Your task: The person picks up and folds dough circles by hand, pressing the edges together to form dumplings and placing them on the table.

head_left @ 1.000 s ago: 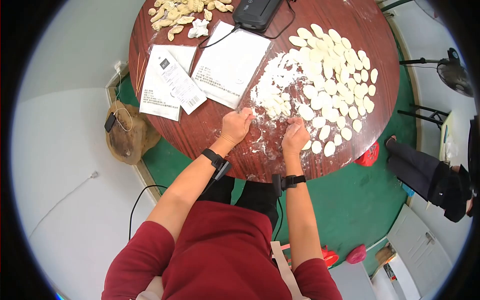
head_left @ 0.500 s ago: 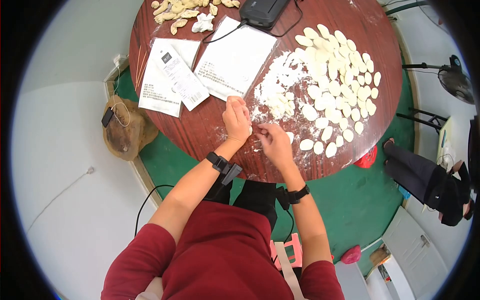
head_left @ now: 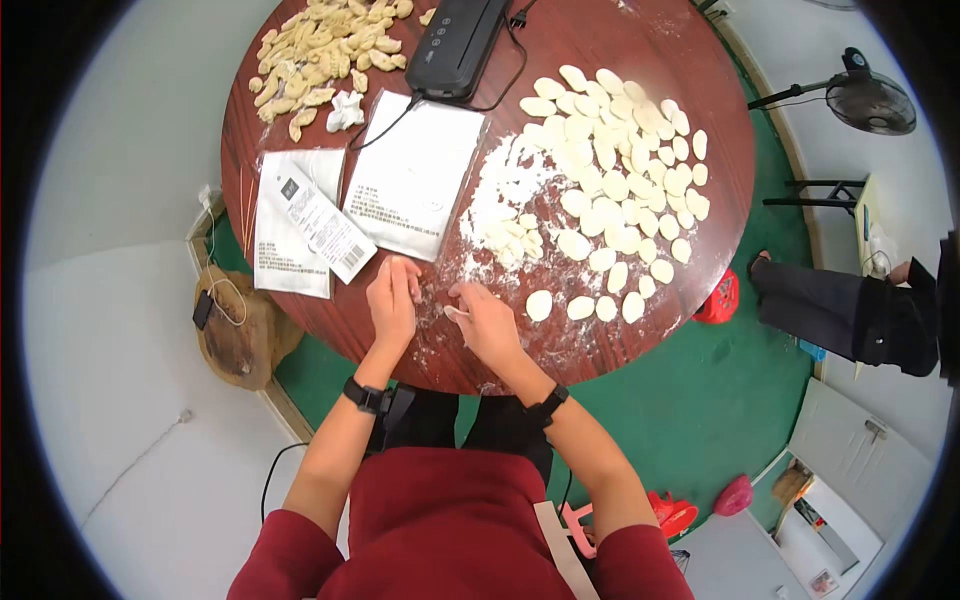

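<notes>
Near the front edge of the round wooden table, my left hand (head_left: 393, 302) has its fingers bent and pressed together; what they hold, if anything, is hidden. To its right, apart from it, my right hand (head_left: 488, 322) pinches a small pale dough piece (head_left: 456, 313) between thumb and fingers. Small dough lumps (head_left: 513, 241) sit in white flour (head_left: 503, 190) just beyond my right hand. Many flat, oval dough pieces (head_left: 603, 216) are spread over the right side of the table. Shaped dough pieces (head_left: 325, 45) lie heaped at the back left.
White packets (head_left: 415, 180), a labelled card (head_left: 330, 229), a crumpled white item (head_left: 345, 111) and a black device (head_left: 455, 48) with a cable lie on the table (head_left: 690, 50). Another person (head_left: 840, 305) stands at right, near a fan (head_left: 870, 102).
The view has shifted, so the table appears lower and further left. My hands have moved farther apart, and a pale piece now shows in my right fingers.
</notes>
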Demonstrator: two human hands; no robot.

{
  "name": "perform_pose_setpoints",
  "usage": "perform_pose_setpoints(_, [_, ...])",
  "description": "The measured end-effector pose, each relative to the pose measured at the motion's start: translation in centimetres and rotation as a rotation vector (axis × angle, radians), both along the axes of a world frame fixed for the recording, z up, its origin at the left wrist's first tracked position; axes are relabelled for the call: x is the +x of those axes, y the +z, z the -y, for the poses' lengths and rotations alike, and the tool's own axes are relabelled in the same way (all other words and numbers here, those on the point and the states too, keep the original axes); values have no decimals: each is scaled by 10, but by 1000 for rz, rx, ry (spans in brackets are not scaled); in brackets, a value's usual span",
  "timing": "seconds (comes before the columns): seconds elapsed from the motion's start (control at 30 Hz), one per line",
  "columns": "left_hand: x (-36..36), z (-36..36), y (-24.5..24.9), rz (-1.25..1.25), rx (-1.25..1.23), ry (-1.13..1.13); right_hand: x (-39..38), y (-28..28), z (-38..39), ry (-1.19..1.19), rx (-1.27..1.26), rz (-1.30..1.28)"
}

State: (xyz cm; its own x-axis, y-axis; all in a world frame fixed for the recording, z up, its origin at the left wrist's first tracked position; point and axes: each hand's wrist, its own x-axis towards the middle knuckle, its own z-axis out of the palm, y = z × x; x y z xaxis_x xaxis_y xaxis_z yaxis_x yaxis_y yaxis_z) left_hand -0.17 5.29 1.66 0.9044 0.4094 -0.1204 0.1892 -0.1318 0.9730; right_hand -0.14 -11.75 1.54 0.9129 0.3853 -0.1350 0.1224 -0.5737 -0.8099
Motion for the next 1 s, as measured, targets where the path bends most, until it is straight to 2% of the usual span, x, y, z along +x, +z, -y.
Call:
perform_pose_setpoints(0.03, [-3,-4,4,-30,30,-55,0,0,4,-5,1,13])
perform_pose_setpoints(0.13, [-12,-8,5,-51,74,-127,1,6,15,-128,40,371])
perform_pose_setpoints(0.17, [-15,-8,3,-61,79,-149,2,6,18,-131,51,377])
perform_pose_setpoints(0.2, [-18,-6,1,-72,40,-145,0,5,24,-8,37,343])
perform_pose_setpoints(0.27, [-18,-1,11,-100,155,-243,-6,4,42,168,-13,256])
perform_pose_setpoints(0.33, [-16,8,8,-145,195,-287,-3,3,57,-16,-1,243])
perform_pose_setpoints(0.37, [-17,13,-1,-2,361,-302,-2,6,63,-154,29,209])
perform_pose_setpoints(0.4, [-15,18,-6,148,529,-318,1,7,70,-154,28,205])
perform_pose_setpoints(0.43, [-8,25,-4,148,527,-318,7,9,77,-310,-5,185])
perform_pose_setpoints(0.47, [-1,35,-3,183,647,-317,13,10,85,-468,-42,169])
perform_pose_setpoints(0.5, [6,44,-3,218,764,-315,17,7,93,-472,-51,173])
perform_pose_setpoints(0.53, [10,51,-12,136,762,-405,19,0,101,-471,-101,187])
perform_pose_setpoints(0.63, [32,82,-20,257,841,-360,19,-9,113,-463,-177,175])
perform_pose_setpoints(0.77, [42,98,-40,298,869,-398,16,-12,111,-412,-143,209])
perform_pose_setpoints(0.83, [40,99,-45,278,884,-434,17,-13,109,-415,-199,293])
perform_pose_setpoints(0.9, [39,99,-48,277,861,-466,20,-11,105,-430,-241,264])
perform_pose_setpoints(0.97, [39,99,-50,281,856,-481,25,-6,100,-474,-421,353])
perform_pose_setpoints(1.0, [40,99,-49,281,854,-491,27,-14,98,-490,-472,313])
